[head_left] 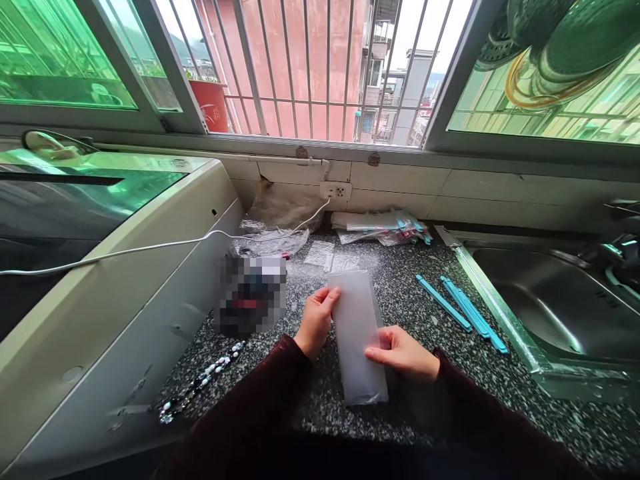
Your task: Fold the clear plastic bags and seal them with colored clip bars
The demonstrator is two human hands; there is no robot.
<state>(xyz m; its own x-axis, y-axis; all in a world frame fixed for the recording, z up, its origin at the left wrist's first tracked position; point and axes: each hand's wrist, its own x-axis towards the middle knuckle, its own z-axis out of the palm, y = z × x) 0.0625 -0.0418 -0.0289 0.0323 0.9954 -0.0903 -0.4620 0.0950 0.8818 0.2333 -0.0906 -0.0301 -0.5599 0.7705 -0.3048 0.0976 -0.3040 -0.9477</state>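
Note:
A long, frosted clear plastic sleeve [357, 333], possibly several layered together, is held above the speckled counter [320, 417]. My left hand [317, 320] pinches its left edge near the top, thumb in front. On the right edge, lower down, my right hand [403, 352] grips it with the thumb across the front. Fingers behind the sleeve are hidden. To the right of my right hand lie several flat turquoise strips [473, 307], with one single strip [443, 303] apart from the bunch.
A stack of plastic packets with turquoise strips [380, 227] lies by the wall. Crumpled clear bags [280, 213], a blurred dark item [250, 300] and a beaded strand [203, 377] are left. A white cable [165, 250] crosses the washing machine [150, 280]. The sink [540, 300] is right.

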